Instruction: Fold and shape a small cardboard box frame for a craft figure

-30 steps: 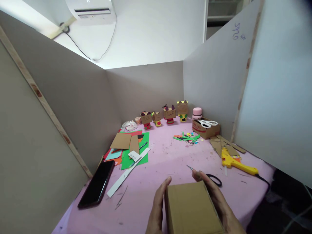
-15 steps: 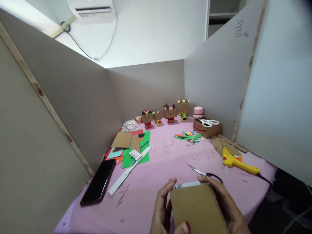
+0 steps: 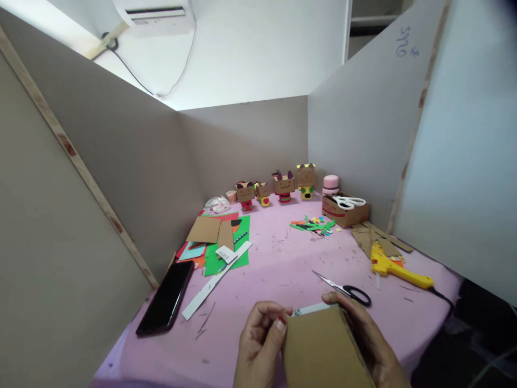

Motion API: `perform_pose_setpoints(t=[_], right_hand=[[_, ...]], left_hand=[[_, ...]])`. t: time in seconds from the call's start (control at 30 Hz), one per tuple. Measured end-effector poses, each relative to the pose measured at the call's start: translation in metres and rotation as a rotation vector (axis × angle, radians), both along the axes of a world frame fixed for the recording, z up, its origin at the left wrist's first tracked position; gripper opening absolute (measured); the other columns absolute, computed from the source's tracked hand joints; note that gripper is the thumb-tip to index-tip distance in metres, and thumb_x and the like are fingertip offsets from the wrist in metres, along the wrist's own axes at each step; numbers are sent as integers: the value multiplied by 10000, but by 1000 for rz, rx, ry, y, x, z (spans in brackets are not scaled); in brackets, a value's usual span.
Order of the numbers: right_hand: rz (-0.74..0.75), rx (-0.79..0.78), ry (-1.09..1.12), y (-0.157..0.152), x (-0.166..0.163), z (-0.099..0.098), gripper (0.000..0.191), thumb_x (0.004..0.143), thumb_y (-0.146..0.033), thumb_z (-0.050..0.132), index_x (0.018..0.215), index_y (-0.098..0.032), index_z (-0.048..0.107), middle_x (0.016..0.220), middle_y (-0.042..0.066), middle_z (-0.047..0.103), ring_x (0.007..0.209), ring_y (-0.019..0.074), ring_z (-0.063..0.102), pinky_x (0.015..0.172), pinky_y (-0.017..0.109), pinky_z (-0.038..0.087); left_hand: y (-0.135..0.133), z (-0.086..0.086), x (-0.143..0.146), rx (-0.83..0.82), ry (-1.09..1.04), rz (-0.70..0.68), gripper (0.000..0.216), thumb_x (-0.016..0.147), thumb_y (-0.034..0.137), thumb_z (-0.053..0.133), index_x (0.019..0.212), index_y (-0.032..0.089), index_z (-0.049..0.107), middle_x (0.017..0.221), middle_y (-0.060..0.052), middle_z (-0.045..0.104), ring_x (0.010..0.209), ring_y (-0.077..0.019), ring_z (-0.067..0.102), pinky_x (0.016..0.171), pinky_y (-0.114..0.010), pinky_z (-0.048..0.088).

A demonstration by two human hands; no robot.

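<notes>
**Cardboard box held between both hands at the near edge of the tabletop**

A brown cardboard box (image 3: 325, 350) is held low in the view, just above the near part of the pink tabletop (image 3: 278, 264), directly in front of the person. Its long axis runs away from the body, tilted slightly to the right, with a pale edge showing along its far end. The box lies between the two hands, so neither has to reach for it: the left hand (image 3: 258, 345) is pressed against its left side and the right hand (image 3: 369, 345) against its right side.

The left hand is curled, its fingers (image 3: 278, 318) bent in together at the far left corner of the box, a red-painted nail resting on the cardboard there. The right hand is laid flat along the right wall, fingers extended forward and closed on the box, the fingertip reaching the far right corner. Both wrists enter from the bottom of the frame.

Just beyond the right hand, black-handled scissors (image 3: 345, 291) lie on the tabletop, blades pointing left and away. A yellow glue gun (image 3: 398, 267) lies farther right, well apart from the box. To the left, a black phone (image 3: 167, 302) and a white strip (image 3: 216, 280) rest near a stack of coloured paper (image 3: 220, 245). Small cardboard figures (image 3: 283, 188) stand in a row by the back wall.
</notes>
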State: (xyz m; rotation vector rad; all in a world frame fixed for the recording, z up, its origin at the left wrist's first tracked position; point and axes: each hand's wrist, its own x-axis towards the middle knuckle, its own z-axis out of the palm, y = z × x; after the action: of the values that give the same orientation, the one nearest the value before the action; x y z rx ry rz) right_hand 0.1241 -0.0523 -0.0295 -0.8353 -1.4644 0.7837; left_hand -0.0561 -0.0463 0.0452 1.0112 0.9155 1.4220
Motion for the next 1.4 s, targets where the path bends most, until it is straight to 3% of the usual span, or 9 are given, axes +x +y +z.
perform_pose_setpoints(t=[0.43, 0.6, 0.8, 0.97, 1.03, 1.1, 1.2, 1.27, 1.4], right_hand=[[67, -31, -50, -1, 8, 0, 784, 739, -602, 624, 1413, -360, 306, 1445, 48, 409, 1321, 306, 361, 1130, 411, 200], [46, -9, -43, 0, 8, -1, 789, 734, -571, 650, 1411, -348, 312, 1434, 67, 424, 1318, 322, 371, 1129, 450, 205], [8, -86, 18, -2, 7, -2, 823, 696, -614, 663, 1403, -358, 326, 1453, 65, 405, 1331, 316, 361, 1108, 416, 270], [80, 17, -73, 2, 13, -5, 801, 734, -571, 651, 1421, -350, 302, 1441, 64, 423, 1308, 310, 393, 1120, 419, 244], [91, 30, -69, 3, 14, -8, 799, 742, -596, 625, 1425, -339, 298, 1441, 69, 423, 1316, 308, 384, 1125, 422, 235], [76, 5, -36, 3, 13, -9, 815, 733, -630, 611, 1424, -329, 302, 1454, 76, 406, 1329, 309, 368, 1128, 428, 233], [42, -55, 56, 2, 8, -7, 846, 695, -634, 650, 1412, -325, 323, 1470, 84, 385, 1349, 314, 344, 1120, 423, 264], [38, -88, 111, 1, 6, -7, 843, 681, -630, 667, 1401, -346, 331, 1473, 67, 385, 1359, 297, 333, 1107, 388, 296], [52, -110, 82, 1, 5, -10, 873, 666, -658, 660, 1407, -357, 308, 1478, 54, 376, 1361, 285, 330, 1122, 388, 257]], left_hand=[[0, 6, -9, 129, 179, -114, 461, 702, 429, 762, 1082, 238, 584, 768, -4, 619, 891, -183, 575, 803, -276, 392], [-1, 6, -13, 102, 151, -222, 441, 810, 433, 657, 1189, 243, 534, 905, -47, 640, 921, -188, 567, 819, -297, 385], [-6, 10, -16, 115, 246, -321, 825, 667, 489, 775, 1366, 338, 364, 1048, -24, 553, 970, -207, 545, 846, -309, 386], [-1, 8, -14, 145, 320, -228, 534, 869, 464, 562, 1335, 252, 409, 802, 1, 558, 778, -154, 541, 785, -297, 399], [0, 8, -14, 154, 321, -202, 481, 910, 462, 487, 1326, 230, 416, 792, -10, 576, 797, -161, 546, 804, -303, 395], [1, 6, -15, 160, 310, -235, 582, 873, 482, 546, 1371, 246, 359, 881, -30, 597, 892, -186, 556, 855, -315, 385], [0, 3, -16, 202, 357, -321, 978, 649, 499, 780, 1438, 276, 248, 1094, -58, 562, 1068, -244, 521, 961, -345, 330], [0, 0, -15, 216, 356, -347, 1109, 552, 503, 834, 1450, 281, 222, 1155, -69, 530, 1091, -267, 513, 961, -357, 337], [1, 0, -13, 159, 272, -297, 770, 823, 480, 614, 1449, 282, 210, 1038, -60, 578, 933, -203, 562, 831, -317, 411]])
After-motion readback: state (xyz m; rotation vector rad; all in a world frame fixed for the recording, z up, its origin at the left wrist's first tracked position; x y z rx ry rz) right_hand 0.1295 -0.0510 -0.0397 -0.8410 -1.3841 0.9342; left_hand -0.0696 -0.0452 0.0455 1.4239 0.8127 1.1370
